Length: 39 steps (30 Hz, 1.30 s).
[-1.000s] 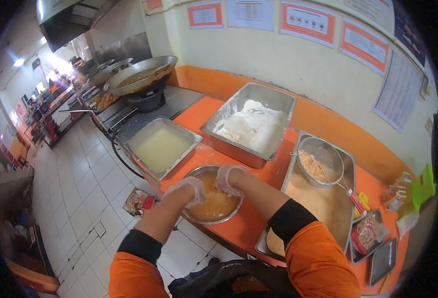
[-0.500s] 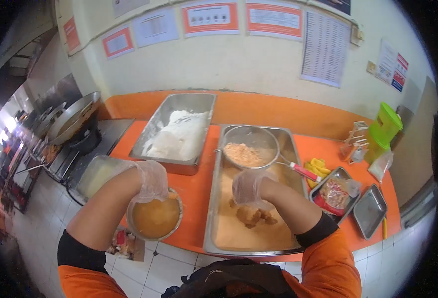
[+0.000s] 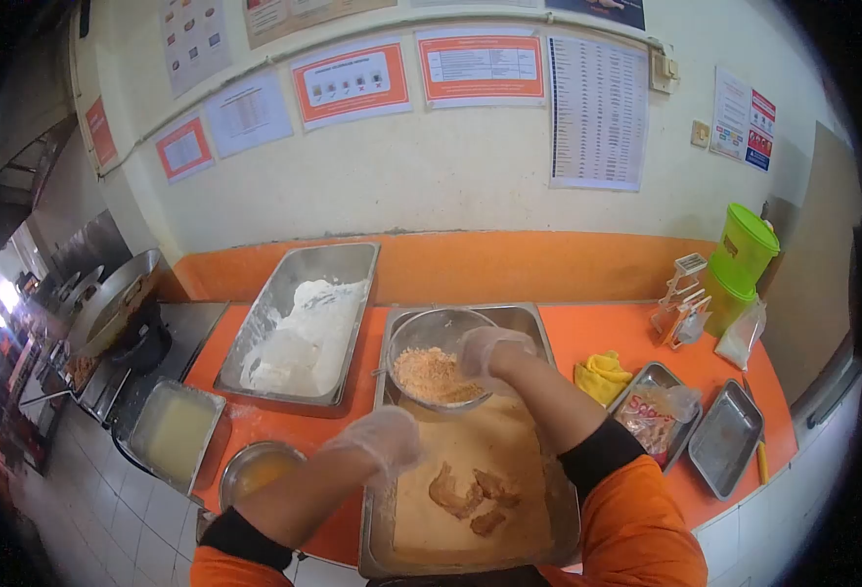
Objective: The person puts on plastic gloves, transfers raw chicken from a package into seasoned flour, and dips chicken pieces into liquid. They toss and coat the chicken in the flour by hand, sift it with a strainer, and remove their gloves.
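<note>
A metal tray (image 3: 377, 519) holds a bed of tan breading flour (image 3: 416, 523), with several battered brown pieces, perhaps chicken (image 3: 458, 497), lying on it. At the tray's far end rests a round mesh sieve (image 3: 421, 328) containing lumpy orange crumbs (image 3: 431, 372). My right hand (image 3: 497, 352), in a clear plastic glove, is at the sieve's right rim, its fingertips partly hidden. The forearm covers the sieve's handle. Also gloved, my left hand (image 3: 387, 440) hangs over the tray's left edge, blurred, fingers pointing down. Left of it is a bowl of yellowish liquid (image 3: 266, 474), partly behind my forearm.
A deep pan (image 3: 353, 333) of white flour stands behind my left hand. Farther left are a container of pale liquid (image 3: 178, 430) and a large wok (image 3: 108, 313). On the right lie a yellow cloth (image 3: 602, 377), a tray with a bag (image 3: 656, 411), an oblong tray (image 3: 726, 440) and green tubs (image 3: 744, 245).
My left hand has moved from above the liquid bowl to the tray's left edge. My right hand has left the brown pieces for the sieve's rim. The pieces now lie spread apart; the view has shifted.
</note>
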{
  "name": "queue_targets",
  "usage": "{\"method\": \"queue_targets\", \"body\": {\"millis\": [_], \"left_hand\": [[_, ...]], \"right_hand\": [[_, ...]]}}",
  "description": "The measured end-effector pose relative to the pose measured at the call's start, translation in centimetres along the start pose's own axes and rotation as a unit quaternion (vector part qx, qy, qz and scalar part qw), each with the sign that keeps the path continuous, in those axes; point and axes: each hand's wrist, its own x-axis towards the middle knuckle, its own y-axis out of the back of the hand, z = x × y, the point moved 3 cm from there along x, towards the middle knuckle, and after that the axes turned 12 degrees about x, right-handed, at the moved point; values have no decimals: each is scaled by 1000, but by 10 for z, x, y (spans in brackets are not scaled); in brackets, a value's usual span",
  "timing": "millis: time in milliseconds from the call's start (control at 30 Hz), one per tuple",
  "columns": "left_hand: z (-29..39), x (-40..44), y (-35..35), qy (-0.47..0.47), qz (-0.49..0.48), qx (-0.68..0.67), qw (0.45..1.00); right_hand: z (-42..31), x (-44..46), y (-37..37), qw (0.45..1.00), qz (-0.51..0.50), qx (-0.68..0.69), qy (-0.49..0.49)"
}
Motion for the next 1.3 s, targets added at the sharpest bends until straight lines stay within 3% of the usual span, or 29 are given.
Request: {"method": "queue_targets", "body": {"millis": [33, 67, 167, 267, 367, 400, 500, 567, 667, 767, 800, 900, 1000, 1067, 1100, 1167, 1200, 1267, 1300], "left_hand": [[0, 7, -10, 15, -8, -8, 1000], [-3, 18, -34, -42, -6, 68, 997], [20, 18, -49, -67, 45, 50, 995], [37, 16, -71, -98, 64, -39, 992], [47, 32, -117, -100, 0, -30, 995], [47, 30, -113, -108, -8, -18, 994], [46, 25, -102, -117, -9, -11, 993], [44, 27, -107, -93, 14, -43, 995], [45, 26, -101, -77, 8, -48, 996], [38, 32, -115, 15, 5, -180, 983], [37, 28, -109, 24, -13, -199, 980], [36, 21, -90, 43, -52, -232, 970], [35, 33, -106, 23, -45, -183, 982], [34, 43, -130, -27, -10, -111, 993], [34, 36, -122, 5, -17, -146, 989], [32, 20, -92, 68, -26, -218, 973], [26, 20, -87, 46, 27, -189, 980], [4, 23, -87, 3, 134, -131, 982], [-16, 28, -83, 76, 135, -241, 958]], "right_hand": [[-13, 10, -2, 999, -36, -22, 30], [-26, 18, -4, 995, -73, -44, 60], [-33, 60, -53, 979, -69, -64, 180], [-23, 91, -89, 980, -45, -59, 184], [-5, 102, -93, 991, 32, -39, 122], [-6, 92, -68, 998, 36, 19, 38], [43, 118, -60, 996, 76, 9, 46], [50, 102, -28, 997, 35, 64, 7], [33, 61, -11, 973, -148, 117, -133], [24, 67, -51, 997, -60, -21, 52], [23, 71, -54, 993, -46, 62, 84], [-4, 90, -42, 989, -15, -81, 126], [-66, 51, -24, 983, -44, -118, 131], [-49, 89, -68, 988, 20, -74, 133], [-43, 102, -83, 988, 51, -53, 133], [-36, 93, -51, 997, 28, -54, 45], [-31, 83, -26, 998, 16, -56, 1], [-31, 44, 23, 998, -49, -23, 23], [-22, 46, 31, 999, -24, -24, -20]]}}
